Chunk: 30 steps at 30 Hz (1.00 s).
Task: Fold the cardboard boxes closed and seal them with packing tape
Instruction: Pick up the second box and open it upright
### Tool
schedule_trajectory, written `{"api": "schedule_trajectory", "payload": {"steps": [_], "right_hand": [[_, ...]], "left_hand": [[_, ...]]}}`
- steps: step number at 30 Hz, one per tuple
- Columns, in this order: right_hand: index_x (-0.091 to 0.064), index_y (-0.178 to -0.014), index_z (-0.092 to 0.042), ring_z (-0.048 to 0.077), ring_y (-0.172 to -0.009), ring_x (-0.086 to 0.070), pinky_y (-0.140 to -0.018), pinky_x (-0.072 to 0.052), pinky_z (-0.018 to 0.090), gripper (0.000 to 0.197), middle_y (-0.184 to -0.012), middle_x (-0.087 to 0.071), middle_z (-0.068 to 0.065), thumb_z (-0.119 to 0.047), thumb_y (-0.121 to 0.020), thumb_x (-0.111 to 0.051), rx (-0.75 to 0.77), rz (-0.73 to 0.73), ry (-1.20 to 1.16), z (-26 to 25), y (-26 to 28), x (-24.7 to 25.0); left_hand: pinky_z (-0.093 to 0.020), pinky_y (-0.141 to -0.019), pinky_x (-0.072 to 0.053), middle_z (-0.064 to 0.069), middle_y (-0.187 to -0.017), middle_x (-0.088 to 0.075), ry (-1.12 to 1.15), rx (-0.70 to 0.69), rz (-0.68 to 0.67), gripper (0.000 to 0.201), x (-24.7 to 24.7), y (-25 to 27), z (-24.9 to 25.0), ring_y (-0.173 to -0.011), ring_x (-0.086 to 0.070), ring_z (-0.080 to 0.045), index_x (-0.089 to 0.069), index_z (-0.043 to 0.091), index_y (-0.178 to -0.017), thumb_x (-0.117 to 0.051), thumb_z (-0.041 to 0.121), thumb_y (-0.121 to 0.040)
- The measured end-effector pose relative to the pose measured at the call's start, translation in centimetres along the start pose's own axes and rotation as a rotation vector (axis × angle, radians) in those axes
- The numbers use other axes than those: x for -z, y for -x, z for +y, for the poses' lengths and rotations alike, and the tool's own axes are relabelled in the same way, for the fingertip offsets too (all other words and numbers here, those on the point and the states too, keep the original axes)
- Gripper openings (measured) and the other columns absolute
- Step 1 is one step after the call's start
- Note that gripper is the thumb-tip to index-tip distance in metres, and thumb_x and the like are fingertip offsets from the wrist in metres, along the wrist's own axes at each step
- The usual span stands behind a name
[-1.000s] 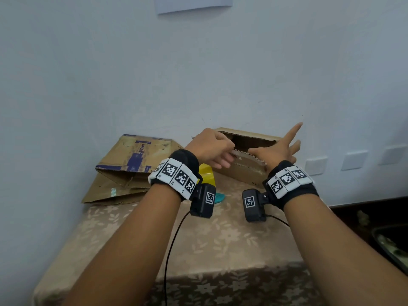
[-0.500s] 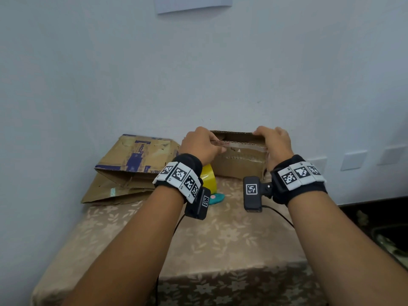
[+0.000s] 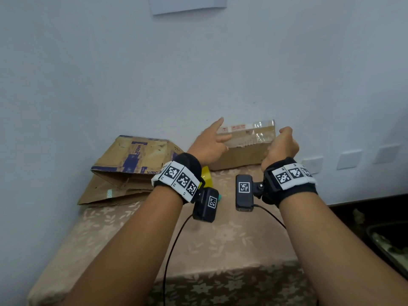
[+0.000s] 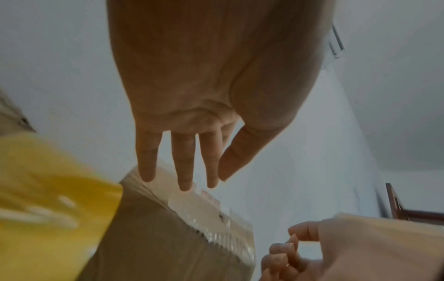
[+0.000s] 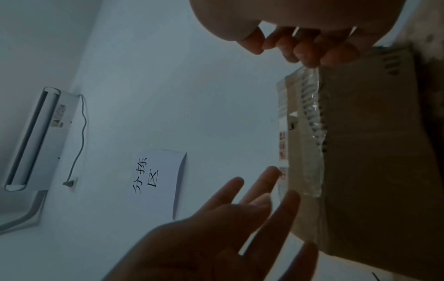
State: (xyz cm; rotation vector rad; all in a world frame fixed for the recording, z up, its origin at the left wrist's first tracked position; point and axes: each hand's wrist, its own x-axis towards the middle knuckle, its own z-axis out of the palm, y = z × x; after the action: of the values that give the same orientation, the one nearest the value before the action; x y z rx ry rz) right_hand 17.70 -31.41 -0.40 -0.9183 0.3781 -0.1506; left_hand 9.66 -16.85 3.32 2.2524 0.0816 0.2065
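A small brown cardboard box (image 3: 238, 156) stands at the back of the table against the wall. Its flap (image 3: 247, 134) is raised upright and carries crinkled clear tape and a strip with red marks. My left hand (image 3: 212, 142) is open beside the flap's left end, fingers spread and straight (image 4: 185, 171), just off the cardboard. My right hand (image 3: 280, 143) is at the box's right end with fingers curled (image 5: 310, 49). Their tips are at the top corner, with nothing seen between thumb and fingers. A yellow tape holder (image 3: 207, 176) sits behind my left wrist.
A flattened cardboard box (image 3: 132, 171) with blue print leans against the wall at the left. The table (image 3: 231, 239) has a floral cloth. Wall sockets (image 3: 312, 164) lie to the right, a dark tray (image 3: 388, 246) beyond the table's right edge, and a paper sign (image 5: 161, 176) on the wall.
Both hands gripped the flap's top edge half a second ago. Now the flap stands upright, the left hand has let go and opened, and the right has slid to the right end.
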Motion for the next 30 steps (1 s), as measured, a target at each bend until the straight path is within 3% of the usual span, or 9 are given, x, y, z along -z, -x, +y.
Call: {"api": "schedule_trajectory", "payload": {"steps": [3,6,9,19,25,30], "right_hand": [[-0.05,-0.076,-0.016,0.015,-0.053,-0.041,-0.047,-0.037,0.025,0.02,-0.063,-0.046,-0.001,-0.025,-0.093,-0.046,-0.047,-0.046,0.007,0.5,0.5,-0.3],[-0.057,-0.074,-0.014,0.016,-0.049,-0.05,-0.052,-0.047,0.025,0.026,-0.059,-0.056,-0.001,-0.024,-0.095,-0.046,-0.071,-0.095,0.027,0.7,1.4,-0.8],[-0.061,-0.075,-0.012,0.016,-0.049,-0.054,-0.057,-0.049,0.027,0.025,-0.056,-0.059,-0.001,-0.021,-0.094,-0.047,-0.09,-0.17,0.025,0.9,2.1,-1.2],[-0.068,-0.082,-0.013,0.01,-0.051,-0.053,-0.056,-0.046,0.023,0.023,-0.062,-0.061,-0.005,-0.019,-0.093,-0.05,-0.167,-0.407,0.063,1.6,5.2,-4.7],[-0.068,-0.088,-0.012,0.009,-0.052,-0.053,-0.053,-0.045,0.02,0.019,-0.067,-0.061,-0.004,-0.016,-0.095,-0.051,-0.171,-0.487,0.094,3.1,7.5,-6.7],[-0.067,-0.09,-0.011,0.015,-0.057,-0.06,-0.06,-0.053,0.025,0.013,-0.074,-0.066,0.003,-0.012,-0.096,-0.056,-0.175,-0.551,0.116,4.2,9.5,-8.2]], "left_hand": [[-0.019,-0.085,-0.048,0.0,-0.129,-0.069,0.052,-0.017,0.133,0.055,1.1,0.1,-0.1,-0.121,-0.062,-0.017,-0.053,0.02,-0.143,-0.052,-0.004,-0.093],[-0.026,-0.082,-0.051,0.002,-0.109,-0.076,0.106,-0.02,0.273,0.035,2.4,0.1,-0.4,-0.106,-0.069,-0.014,-0.067,0.022,-0.121,-0.057,0.005,-0.091],[-0.035,-0.091,-0.054,0.001,-0.102,-0.077,0.172,0.002,0.368,0.024,3.9,0.5,-0.6,-0.099,-0.071,-0.014,-0.069,0.024,-0.109,-0.062,0.014,-0.089],[-0.043,-0.098,-0.055,0.004,-0.099,-0.077,0.177,0.056,0.462,0.021,8.7,2.9,-3.3,-0.098,-0.071,-0.014,-0.07,0.023,-0.106,-0.06,0.012,-0.092],[-0.041,-0.097,-0.056,0.001,-0.106,-0.076,0.152,0.051,0.477,0.019,10.6,5.4,-5.4,-0.101,-0.07,-0.014,-0.07,0.02,-0.109,-0.063,0.011,-0.094],[-0.04,-0.097,-0.056,0.004,-0.104,-0.075,0.14,0.019,0.612,0.022,12.4,7.3,-7.4,-0.104,-0.068,-0.01,-0.07,0.027,-0.099,-0.061,0.008,-0.094]]}}
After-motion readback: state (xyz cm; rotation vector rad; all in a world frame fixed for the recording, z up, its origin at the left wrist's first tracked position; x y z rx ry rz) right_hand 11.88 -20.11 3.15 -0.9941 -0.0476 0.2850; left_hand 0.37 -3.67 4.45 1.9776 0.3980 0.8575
